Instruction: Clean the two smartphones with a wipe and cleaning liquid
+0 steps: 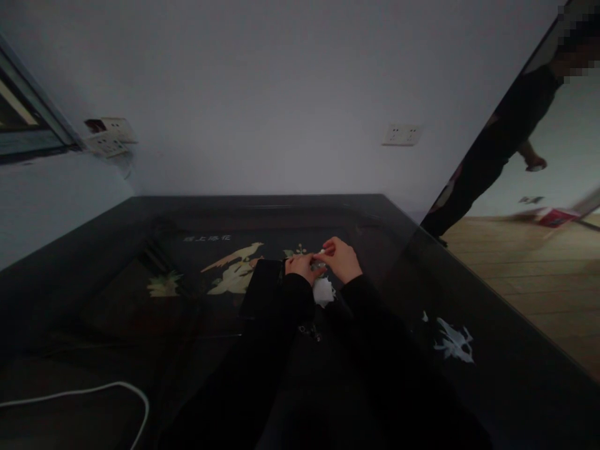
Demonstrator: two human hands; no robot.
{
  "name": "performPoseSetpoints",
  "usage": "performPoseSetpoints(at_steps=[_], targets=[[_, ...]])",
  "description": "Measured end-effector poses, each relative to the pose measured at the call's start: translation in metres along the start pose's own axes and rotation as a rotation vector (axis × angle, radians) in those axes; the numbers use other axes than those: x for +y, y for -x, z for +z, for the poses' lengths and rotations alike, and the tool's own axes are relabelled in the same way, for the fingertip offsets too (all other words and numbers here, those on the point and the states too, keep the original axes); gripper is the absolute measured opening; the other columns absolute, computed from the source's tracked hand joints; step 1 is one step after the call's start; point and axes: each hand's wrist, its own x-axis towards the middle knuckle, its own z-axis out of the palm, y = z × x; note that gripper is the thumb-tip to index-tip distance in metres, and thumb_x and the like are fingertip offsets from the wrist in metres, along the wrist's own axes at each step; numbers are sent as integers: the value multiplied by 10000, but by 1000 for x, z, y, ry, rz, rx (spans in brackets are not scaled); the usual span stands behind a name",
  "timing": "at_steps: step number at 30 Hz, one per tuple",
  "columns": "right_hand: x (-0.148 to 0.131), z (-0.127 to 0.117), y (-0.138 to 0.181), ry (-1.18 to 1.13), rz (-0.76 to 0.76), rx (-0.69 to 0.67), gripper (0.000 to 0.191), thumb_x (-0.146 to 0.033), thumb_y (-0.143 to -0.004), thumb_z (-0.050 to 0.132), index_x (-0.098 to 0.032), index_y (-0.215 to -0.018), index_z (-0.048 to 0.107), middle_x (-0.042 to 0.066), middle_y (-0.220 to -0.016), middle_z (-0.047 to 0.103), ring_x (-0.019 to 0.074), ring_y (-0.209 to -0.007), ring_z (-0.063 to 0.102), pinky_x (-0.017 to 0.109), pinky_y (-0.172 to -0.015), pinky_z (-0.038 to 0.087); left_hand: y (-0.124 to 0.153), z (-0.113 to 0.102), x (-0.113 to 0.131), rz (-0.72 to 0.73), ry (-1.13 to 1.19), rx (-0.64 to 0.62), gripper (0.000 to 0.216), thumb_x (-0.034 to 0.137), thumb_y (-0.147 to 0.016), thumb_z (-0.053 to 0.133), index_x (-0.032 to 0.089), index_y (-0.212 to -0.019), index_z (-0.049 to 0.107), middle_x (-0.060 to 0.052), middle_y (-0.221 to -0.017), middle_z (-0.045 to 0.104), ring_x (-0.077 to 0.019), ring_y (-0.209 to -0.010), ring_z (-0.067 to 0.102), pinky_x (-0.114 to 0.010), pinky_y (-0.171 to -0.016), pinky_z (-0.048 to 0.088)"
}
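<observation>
My left hand [304,267] and my right hand [342,259] meet over the dark tabletop. The fingers of my right hand are pinched together on a small white piece [323,251]. Beside it, my left hand is closed, its fingertips bent toward the right one; what they grip is too small and dim to make out. Just below both hands lies a crumpled white scrap [324,292], partly covered by them. A flat black case-like object [261,287] lies at the left of my left hand. Near my left sleeve is a small shiny item [310,332], perhaps a chain.
Torn white scraps [454,340] lie on the table's right side. A white cable [107,385] curves across the lower left. The glossy tabletop [187,369] carries a bird-and-flower picture. A wall stands behind, with sockets [402,134]. Another person [506,134] stands at the right.
</observation>
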Motion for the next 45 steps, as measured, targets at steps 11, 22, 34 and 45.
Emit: performPoseSetpoints(at_steps=[11, 22, 34, 45], targets=[[0, -2, -3, -26, -36, -21, 108, -197, -702, 602, -187, -784, 671, 12, -749, 687, 123, -695, 625, 202, -629, 442, 2, -3, 3, -16, 10, -16, 337, 504, -697, 558, 252, -917, 598, 7, -934, 660, -182, -951, 560, -331, -879, 319], [-17, -9, 6, 75, -51, 79, 70, -255, -689, 623, -199, -696, 663, 16, -667, 667, 157, -663, 611, 246, -619, 415, 2, -4, 5, -18, -18, -27, 340, 503, -696, 565, 261, -933, 592, 16, -962, 659, -171, -973, 548, -325, -891, 307], [-13, -44, 55, -412, -81, 45, 190, -329, -682, 617, -149, -743, 629, 50, -699, 667, 173, -643, 636, 271, -600, 496, 3, -2, 3, 3, -17, -7, 321, 447, -702, 590, 289, -981, 590, 40, -983, 656, -165, -993, 540, -331, -898, 287], [7, -21, 66, -215, -129, 73, 147, -306, -713, 590, -176, -678, 647, 31, -643, 663, 160, -590, 608, 253, -572, 450, 1, 1, 0, 11, -45, -16, 361, 456, -726, 563, 295, -1049, 566, 22, -1026, 644, -164, -1023, 522, -327, -899, 286]])
